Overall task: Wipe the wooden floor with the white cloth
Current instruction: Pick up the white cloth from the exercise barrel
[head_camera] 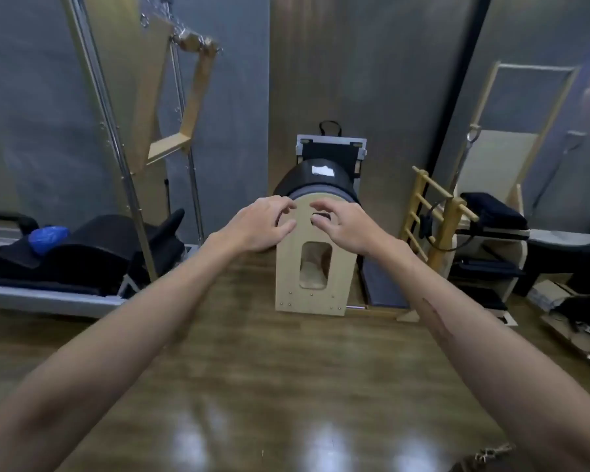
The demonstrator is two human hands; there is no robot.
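The white cloth [323, 170] lies folded on top of the black padded barrel [297, 180] against the far wall. Both my arms stretch forward toward it. My left hand [259, 224] hovers in front of the barrel's wooden end panel [312, 267], fingers spread and loosely bent, holding nothing. My right hand [343, 224] is beside it at the same height, fingers loosely curled, also holding nothing. Neither hand touches the cloth. The glossy wooden floor [269, 386] fills the lower half of the view, with light reflections near the bottom.
A metal-framed bench with black cushions and a blue ball [48, 236] stands at the left. A wooden ladder rack [436, 219] and dark padded equipment [491, 212] crowd the right. A cardboard box [573, 332] sits on the floor at far right.
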